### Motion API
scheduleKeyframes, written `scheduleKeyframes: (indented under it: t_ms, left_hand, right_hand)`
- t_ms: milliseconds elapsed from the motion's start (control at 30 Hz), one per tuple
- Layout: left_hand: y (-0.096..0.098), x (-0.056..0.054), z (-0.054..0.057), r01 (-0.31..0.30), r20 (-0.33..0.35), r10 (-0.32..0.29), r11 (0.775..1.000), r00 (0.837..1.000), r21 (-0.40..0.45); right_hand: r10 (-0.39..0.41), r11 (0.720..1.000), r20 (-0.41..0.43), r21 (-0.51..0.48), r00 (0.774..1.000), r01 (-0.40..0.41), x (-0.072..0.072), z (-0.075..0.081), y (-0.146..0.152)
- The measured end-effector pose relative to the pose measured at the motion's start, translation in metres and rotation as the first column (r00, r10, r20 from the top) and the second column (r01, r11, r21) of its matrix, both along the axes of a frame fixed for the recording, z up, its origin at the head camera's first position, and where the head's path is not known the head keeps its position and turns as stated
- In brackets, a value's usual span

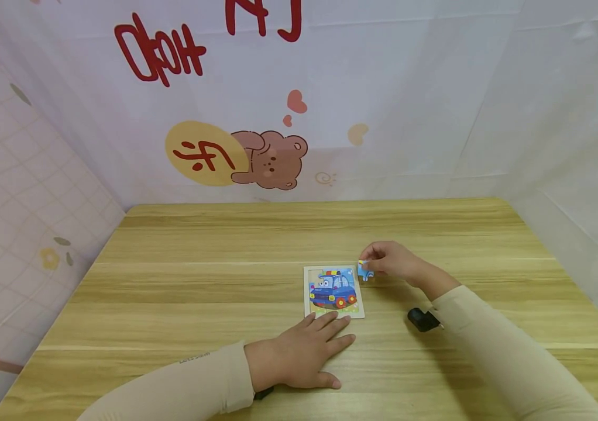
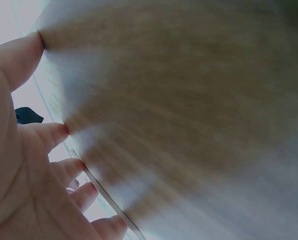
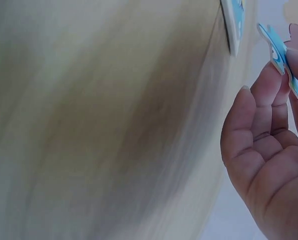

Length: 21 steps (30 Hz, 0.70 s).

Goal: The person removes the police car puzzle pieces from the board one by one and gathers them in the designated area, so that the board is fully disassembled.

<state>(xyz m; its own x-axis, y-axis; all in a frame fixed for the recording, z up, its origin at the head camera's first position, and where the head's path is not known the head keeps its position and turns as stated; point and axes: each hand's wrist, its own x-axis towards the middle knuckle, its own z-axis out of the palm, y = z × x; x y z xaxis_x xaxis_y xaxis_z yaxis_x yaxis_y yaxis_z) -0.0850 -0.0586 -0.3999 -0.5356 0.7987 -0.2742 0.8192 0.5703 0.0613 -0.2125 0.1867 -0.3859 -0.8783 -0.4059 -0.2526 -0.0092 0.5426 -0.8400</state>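
Observation:
A small square jigsaw puzzle with a blue cartoon car (image 1: 333, 292) lies in a pale wooden tray (image 1: 359, 314) on the table. Bare pale wood shows in its upper left corner. My left hand (image 1: 306, 354) rests with fingers spread, fingertips at the tray's near edge; the left wrist view shows them along the tray's thin side (image 2: 106, 195). Just off the tray's upper right corner, my right hand (image 1: 396, 263) pinches a light blue puzzle piece (image 1: 364, 271) between thumb and fingers. The right wrist view shows this piece (image 3: 274, 47) held tilted, apart from the tray.
The wood-grain table (image 1: 172, 304) stretches out on all sides of the puzzle. Behind it hangs a white cloth (image 1: 409, 88) printed with a bear, hearts and red characters. A black device (image 1: 422, 320) sits at my right wrist, above the tabletop.

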Motion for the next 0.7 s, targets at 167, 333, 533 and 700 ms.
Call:
scheduleKeyframes:
  t_ms: [167,333,533,700]
  left_hand:
    - [-0.001,0.001,0.000,0.008,-0.023,-0.008,1.000,1.000,0.005]
    - [-0.001,0.000,-0.001,0.002,-0.012,-0.002,1.000,1.000,0.008]
    - [0.000,-0.001,0.000,-0.005,0.020,0.004,1.000,1.000,0.009]
    - [0.000,0.000,0.001,-0.008,0.035,0.007,1.000,0.999,0.005]
  right_hand:
    - [-0.002,1.000,0.021,0.011,1.000,0.001,-0.001,-0.003,0.009]
    - [0.007,1.000,0.046,0.015,0.999,-0.007,-0.004,-0.005,0.018]
    - [0.007,0.999,0.084,0.035,0.996,-0.010,-0.006,-0.008,0.022]
    - [0.014,0.998,0.076,0.068,0.997,-0.020,-0.006,-0.009,0.023]
